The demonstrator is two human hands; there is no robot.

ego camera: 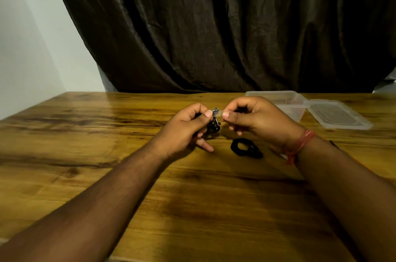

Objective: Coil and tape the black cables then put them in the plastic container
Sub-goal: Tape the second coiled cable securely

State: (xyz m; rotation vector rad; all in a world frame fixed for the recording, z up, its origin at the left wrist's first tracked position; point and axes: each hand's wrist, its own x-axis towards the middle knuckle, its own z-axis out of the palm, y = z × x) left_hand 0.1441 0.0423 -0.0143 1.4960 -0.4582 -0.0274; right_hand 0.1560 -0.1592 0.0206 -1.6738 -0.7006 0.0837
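Observation:
My left hand (186, 125) grips a small coiled black cable (213, 126) with metal plugs sticking up, held just above the wooden table (107, 143). My right hand (255, 118) pinches a short strip of clear tape (218, 113) whose other end lies under my left thumb on the coil. A second coiled black cable (246, 147) lies on the table below my right hand. The clear plastic container (285, 101) stands open at the back right, partly hidden by my right hand.
The container's clear lid (338, 116) lies flat beside it on the right. A dark curtain (214, 26) hangs behind the table's far edge, with a white wall at the left. A red thread band circles my right wrist.

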